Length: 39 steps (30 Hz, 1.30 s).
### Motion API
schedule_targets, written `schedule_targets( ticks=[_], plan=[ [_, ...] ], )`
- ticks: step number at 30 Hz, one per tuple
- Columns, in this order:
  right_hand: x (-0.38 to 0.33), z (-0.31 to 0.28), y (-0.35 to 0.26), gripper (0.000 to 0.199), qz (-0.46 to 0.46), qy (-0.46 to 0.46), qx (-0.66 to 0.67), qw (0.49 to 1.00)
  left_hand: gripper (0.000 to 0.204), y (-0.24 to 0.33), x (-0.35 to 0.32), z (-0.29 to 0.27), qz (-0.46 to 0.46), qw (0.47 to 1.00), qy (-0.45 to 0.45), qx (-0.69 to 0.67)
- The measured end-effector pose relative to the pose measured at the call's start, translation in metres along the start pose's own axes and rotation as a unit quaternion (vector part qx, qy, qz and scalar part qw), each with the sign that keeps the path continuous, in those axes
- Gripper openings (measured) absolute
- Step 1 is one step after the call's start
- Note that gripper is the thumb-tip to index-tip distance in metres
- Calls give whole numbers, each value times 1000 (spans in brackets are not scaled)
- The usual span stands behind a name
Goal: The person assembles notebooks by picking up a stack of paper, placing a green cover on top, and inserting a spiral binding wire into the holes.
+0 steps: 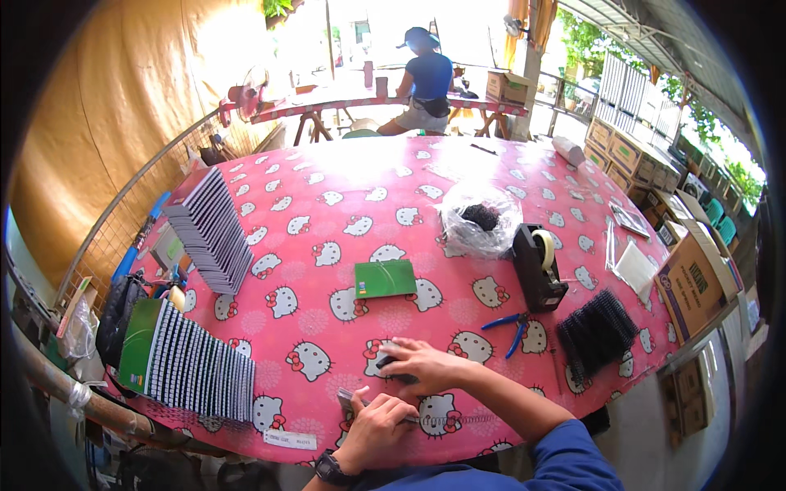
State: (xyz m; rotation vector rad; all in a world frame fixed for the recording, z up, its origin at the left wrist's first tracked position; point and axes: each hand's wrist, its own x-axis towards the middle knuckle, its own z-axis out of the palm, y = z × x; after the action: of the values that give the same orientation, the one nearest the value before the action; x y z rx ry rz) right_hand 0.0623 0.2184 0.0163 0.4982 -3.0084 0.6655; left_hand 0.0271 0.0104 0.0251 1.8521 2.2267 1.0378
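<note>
My left hand (pixel 378 419), with a dark watch on its wrist, is closed on a small pad-like thing (pixel 345 398) at the table's near edge. A thin spiral coil (pixel 463 420) runs rightward from under that hand. Just beyond, my right hand (pixel 423 366) curls palm down over a small black object (pixel 385 361); the fingers hide most of it. Farther up lies a flat green notebook (pixel 385 278). Blue-handled cutting pliers (pixel 514 329) rest to the right of it, with a pile of black spiral coils (pixel 596 335) beyond them.
Two tall stacks of spiral-bound notebooks (pixel 214 233) (pixel 192 360) stand at left. A black tape dispenser (pixel 536 274) and a plastic bag (pixel 491 214) with black coils are right of centre. Cardboard boxes (pixel 696 282) flank the right edge. Another person (pixel 430 78) sits at a far table.
</note>
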Motion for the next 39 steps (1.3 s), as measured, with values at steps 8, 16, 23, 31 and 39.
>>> schedule_targets(
  ticks=[8, 16, 23, 31, 39],
  plan=[
    [-10, -1, 1, 89, 52, -108, 0, 993, 12, -5, -1, 1, -2, 996, 61, 72],
    [-21, 1, 0, 95, 89, -121, -1, 989, 16, -7, -4, -3, 32, 998, -6, 61],
    [-33, 15, -1, 80, 76, 83, 112, 987, 15, -10, -6, -5, 42, 998, 4, 43],
    [-65, 5, -28, 69, -2, 43, 537, 843, 21, -36, -22, 3, 25, 989, 112, 88],
    [-51, 0, -38, 44, 46, 85, 351, 932, 22, -36, -17, 4, -2, 992, 106, 68]
  ],
)
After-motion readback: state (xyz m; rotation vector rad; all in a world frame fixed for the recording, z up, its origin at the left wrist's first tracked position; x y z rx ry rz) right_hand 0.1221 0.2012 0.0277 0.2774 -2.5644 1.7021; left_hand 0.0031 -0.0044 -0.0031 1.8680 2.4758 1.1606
